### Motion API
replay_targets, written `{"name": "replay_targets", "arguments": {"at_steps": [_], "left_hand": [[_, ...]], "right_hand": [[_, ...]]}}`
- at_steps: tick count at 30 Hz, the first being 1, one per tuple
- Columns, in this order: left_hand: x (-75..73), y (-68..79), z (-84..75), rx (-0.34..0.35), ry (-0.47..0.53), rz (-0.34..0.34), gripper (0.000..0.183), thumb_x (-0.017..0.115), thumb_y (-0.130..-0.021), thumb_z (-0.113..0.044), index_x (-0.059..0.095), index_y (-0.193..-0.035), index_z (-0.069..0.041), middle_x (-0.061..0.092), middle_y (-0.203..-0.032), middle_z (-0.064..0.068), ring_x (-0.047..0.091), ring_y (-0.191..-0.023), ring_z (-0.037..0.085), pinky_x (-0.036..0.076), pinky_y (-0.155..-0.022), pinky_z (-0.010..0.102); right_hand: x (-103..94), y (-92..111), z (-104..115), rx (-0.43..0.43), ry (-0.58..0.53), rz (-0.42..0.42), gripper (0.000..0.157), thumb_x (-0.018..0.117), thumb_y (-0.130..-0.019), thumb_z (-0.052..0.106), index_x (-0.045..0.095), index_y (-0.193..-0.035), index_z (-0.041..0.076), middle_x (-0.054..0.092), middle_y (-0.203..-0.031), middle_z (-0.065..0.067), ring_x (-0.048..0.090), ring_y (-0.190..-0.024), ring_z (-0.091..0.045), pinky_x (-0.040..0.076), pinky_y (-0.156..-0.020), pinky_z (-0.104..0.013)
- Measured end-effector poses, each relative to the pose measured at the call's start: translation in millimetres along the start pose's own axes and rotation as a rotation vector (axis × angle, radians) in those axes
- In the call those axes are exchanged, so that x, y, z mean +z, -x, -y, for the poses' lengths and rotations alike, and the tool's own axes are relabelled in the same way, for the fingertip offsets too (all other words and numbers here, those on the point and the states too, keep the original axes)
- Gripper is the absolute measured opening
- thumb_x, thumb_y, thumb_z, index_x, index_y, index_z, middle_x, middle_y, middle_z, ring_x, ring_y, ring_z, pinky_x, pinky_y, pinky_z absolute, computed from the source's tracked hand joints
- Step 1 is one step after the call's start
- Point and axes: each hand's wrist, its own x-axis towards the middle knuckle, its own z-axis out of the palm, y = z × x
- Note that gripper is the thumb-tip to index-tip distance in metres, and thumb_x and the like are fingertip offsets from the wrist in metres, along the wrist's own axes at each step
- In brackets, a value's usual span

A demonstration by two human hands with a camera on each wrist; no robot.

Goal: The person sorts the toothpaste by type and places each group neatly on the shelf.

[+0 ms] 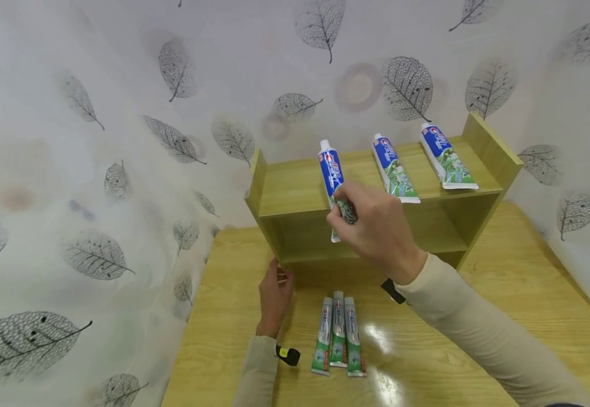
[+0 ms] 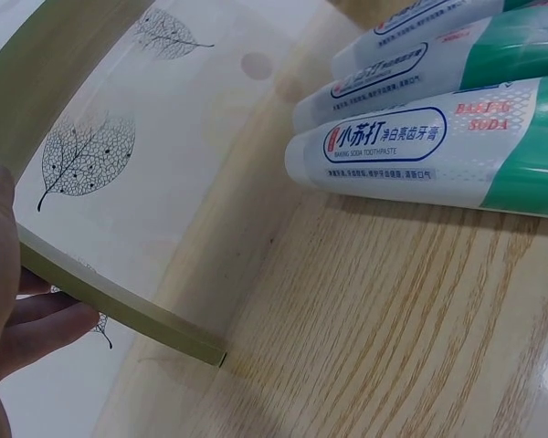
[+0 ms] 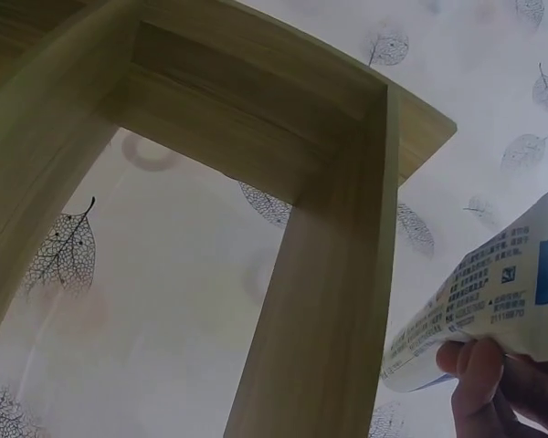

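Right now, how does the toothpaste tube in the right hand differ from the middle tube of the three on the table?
The held tube is blue above green, while the middle tube is pale above green. The right hand grips the held tube; the middle tube lies on the table. Both are partly green.

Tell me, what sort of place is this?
Probably an ordinary indoor room, perhaps in a home: leaf-patterned walls rise beside a wooden table, where a small shelf holds toothpaste tubes.
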Motion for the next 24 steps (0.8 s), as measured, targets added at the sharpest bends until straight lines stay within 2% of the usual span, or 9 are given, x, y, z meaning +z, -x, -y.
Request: {"name": "replay_targets", "arguments": {"at_steps": [5, 12, 24], "left_hand": [[-0.2, -0.9, -1.0, -0.014, 0.004, 0.003, 0.034, 0.069, -0.099, 0.003, 0.062, -0.132, 0.003, 0.074, -0.091, 0.018, 0.081, -0.08, 0.031, 0.07, -0.064, 0.035], [0.5, -1.8, 0.8, 0.011, -0.015, -0.006, 0.033, 0.07, -0.1, 0.003, 0.062, -0.132, 0.004, 0.074, -0.091, 0.016, 0.08, -0.079, 0.031, 0.069, -0.064, 0.031], [0.6, 3.1, 0.7, -0.033, -0.031, 0.009, 0.036, 0.07, -0.101, 0.0, 0.062, -0.136, 0.0, 0.075, -0.094, 0.015, 0.081, -0.082, 0.028, 0.069, -0.066, 0.029]], "right_hand": [[10.4, -12.7, -3.3, 0.034, -0.003, 0.009, 0.005, 0.07, -0.089, 0.0, 0.067, -0.093, 0.0, 0.065, -0.075, -0.008, 0.05, -0.059, -0.017, 0.039, -0.051, -0.025], [19.3, -20.2, -9.7, 0.1, -0.012, 0.004, 0.004, 0.07, -0.089, -0.001, 0.068, -0.092, -0.001, 0.066, -0.074, -0.009, 0.048, -0.056, -0.016, 0.037, -0.048, -0.025], [31.1, -27.9, -13.6, 0.169, 0.033, 0.017, 0.004, 0.069, -0.095, 0.004, 0.071, -0.093, 0.0, 0.074, -0.082, -0.012, 0.054, -0.06, -0.02, 0.041, -0.052, -0.027]]}}
